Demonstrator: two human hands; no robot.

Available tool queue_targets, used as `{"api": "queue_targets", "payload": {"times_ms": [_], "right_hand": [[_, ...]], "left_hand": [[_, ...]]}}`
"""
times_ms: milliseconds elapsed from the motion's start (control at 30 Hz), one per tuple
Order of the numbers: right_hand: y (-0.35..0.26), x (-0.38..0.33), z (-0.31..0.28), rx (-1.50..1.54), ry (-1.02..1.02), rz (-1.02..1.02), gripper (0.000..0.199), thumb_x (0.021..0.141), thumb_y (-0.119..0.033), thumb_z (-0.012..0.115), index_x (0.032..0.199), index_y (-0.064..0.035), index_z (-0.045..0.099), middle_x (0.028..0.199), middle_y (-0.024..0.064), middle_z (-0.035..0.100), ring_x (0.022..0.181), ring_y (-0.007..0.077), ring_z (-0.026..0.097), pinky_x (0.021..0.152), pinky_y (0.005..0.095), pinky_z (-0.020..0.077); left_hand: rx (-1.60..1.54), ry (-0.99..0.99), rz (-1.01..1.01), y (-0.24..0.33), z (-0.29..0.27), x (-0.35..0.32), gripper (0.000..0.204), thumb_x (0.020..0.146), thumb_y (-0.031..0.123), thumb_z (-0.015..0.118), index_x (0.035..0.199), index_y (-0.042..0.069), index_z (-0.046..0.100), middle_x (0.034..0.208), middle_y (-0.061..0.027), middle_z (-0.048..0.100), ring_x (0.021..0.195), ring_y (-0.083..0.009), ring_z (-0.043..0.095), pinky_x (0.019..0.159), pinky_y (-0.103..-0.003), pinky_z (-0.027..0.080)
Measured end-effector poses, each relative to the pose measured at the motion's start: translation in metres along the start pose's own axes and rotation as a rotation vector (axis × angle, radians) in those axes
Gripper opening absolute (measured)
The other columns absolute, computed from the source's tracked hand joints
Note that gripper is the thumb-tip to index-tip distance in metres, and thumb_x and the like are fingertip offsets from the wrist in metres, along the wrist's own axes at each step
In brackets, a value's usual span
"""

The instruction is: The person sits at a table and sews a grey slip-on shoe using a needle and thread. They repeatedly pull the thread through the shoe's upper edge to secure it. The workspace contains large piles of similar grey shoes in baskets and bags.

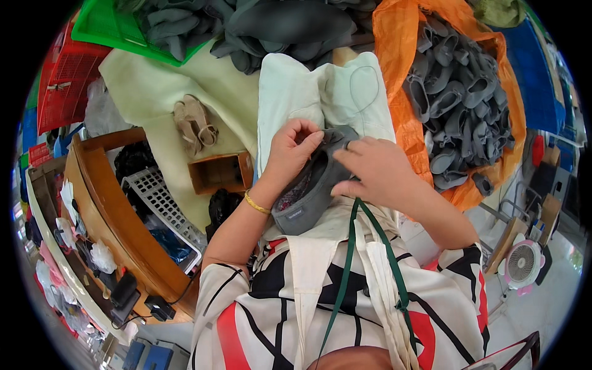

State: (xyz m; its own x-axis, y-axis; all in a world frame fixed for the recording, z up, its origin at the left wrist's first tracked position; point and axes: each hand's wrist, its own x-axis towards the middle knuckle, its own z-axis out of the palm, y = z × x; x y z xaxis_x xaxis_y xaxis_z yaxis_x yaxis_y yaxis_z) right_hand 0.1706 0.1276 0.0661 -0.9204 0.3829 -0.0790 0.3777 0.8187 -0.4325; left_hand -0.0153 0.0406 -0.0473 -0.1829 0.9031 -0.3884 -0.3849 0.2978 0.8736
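A dark grey fabric shoe with a patterned inner lining lies in front of me, its heel toward my body. My left hand is closed at the far left edge of the shoe, thumb and fingers pinched near its upper part. My right hand wraps over the right side, fingertips by the strap area and thumb lower down. Whether a needle or thread sits between the fingers is too small to see. Beneath the shoe's far end is a pale padded cloth, with a thin dark loop of cord on it.
An orange sack full of grey shoes stands at right. Grey shoes also fill a green crate and pile up at the back. Beige sandals and a small wooden box lie left, near a white basket. A fan stands right.
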Motion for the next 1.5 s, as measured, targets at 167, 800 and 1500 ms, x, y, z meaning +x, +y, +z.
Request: {"api": "queue_targets", "payload": {"times_ms": [167, 800, 1500], "right_hand": [[0.031, -0.027, 0.032, 0.068, 0.062, 0.226, 0.018, 0.087, -0.021, 0.069, 0.097, -0.0087, 0.062, 0.086, 0.0098, 0.06, 0.075, 0.032, 0.064, 0.063, 0.0412, 0.0509], [0.118, -0.157, 0.0, 1.933, 1.077, 0.585, 0.008, 0.1, -0.016, 0.058, 0.101, -0.0082, 0.058, 0.064, -0.006, 0.036, 0.053, 0.0058, 0.035, 0.045, 0.0201, 0.028], [0.007, -0.063, 0.069, 0.767, 0.496, 0.426, 0.026, 0.094, -0.025, 0.065, 0.098, 0.0009, 0.066, 0.088, 0.016, 0.063, 0.082, 0.0287, 0.061, 0.074, 0.0369, 0.0491]], "left_hand": [[0.316, -0.33, 0.134, 0.007, 0.0, -0.005, 0.008, 0.095, 0.011, 0.067, 0.097, 0.004, 0.063, 0.085, 0.004, 0.06, 0.073, -0.0029, 0.052, 0.064, -0.02, 0.044], [0.5, -0.298, -0.001, 0.064, 0.027, -0.053, 0.036, 0.082, 0.004, 0.069, 0.115, 0.002, 0.054, 0.085, -0.0034, 0.061, 0.078, -0.0119, 0.058, 0.07, -0.028, 0.049], [0.393, -0.377, -0.194, 0.013, 0.014, -0.072, 0.021, 0.086, 0.005, 0.067, 0.107, 0.0, 0.068, 0.095, 0.0004, 0.068, 0.083, -0.0096, 0.058, 0.078, -0.027, 0.049]]}}
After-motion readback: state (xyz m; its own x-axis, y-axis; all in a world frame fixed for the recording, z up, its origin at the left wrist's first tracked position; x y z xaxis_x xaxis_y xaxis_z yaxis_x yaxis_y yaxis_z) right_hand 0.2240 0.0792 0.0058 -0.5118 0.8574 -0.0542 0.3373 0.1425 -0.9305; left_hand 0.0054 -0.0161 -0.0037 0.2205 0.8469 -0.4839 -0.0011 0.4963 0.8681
